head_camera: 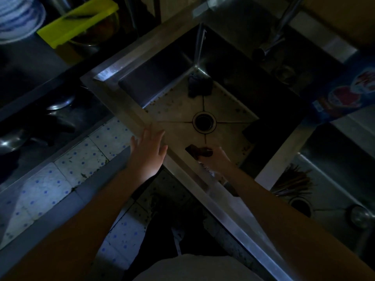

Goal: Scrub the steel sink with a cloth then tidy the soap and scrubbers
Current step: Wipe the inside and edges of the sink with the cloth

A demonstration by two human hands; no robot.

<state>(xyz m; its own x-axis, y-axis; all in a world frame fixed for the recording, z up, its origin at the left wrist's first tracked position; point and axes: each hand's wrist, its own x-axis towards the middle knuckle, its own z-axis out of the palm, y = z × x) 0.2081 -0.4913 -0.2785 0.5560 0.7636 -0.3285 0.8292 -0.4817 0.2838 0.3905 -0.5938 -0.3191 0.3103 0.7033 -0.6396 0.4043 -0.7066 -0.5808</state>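
Dark kitchen. The steel sink (pixel 113 94) is in the middle, w/ a round drain (pixel 204 121) in its floor.

The R hand (pixel 216 161) is down inside the sink, near the front wall. Its fingers curl round a brown cloth (pixel 199 152) & press it on the sink floor, just in front of the drain.

The L hand (pixel 149 151) holds nothing. Its fingers are straight & spread wide over the sink's front-left rim. Can't tell if it touches the rim.

Water (pixel 199 43) runs from the tap (pixel 284 23) onto a dark rag (pixel 199 87) in the far corner of the sink. Little brown bits dot the sink floor.

A blue packet (pixel 349 92) sits at the right, by the sink. A yellow-green board (pixel 79 23) lies far left, up top. Sticks (pixel 292 183) stand in the next sink on the right.
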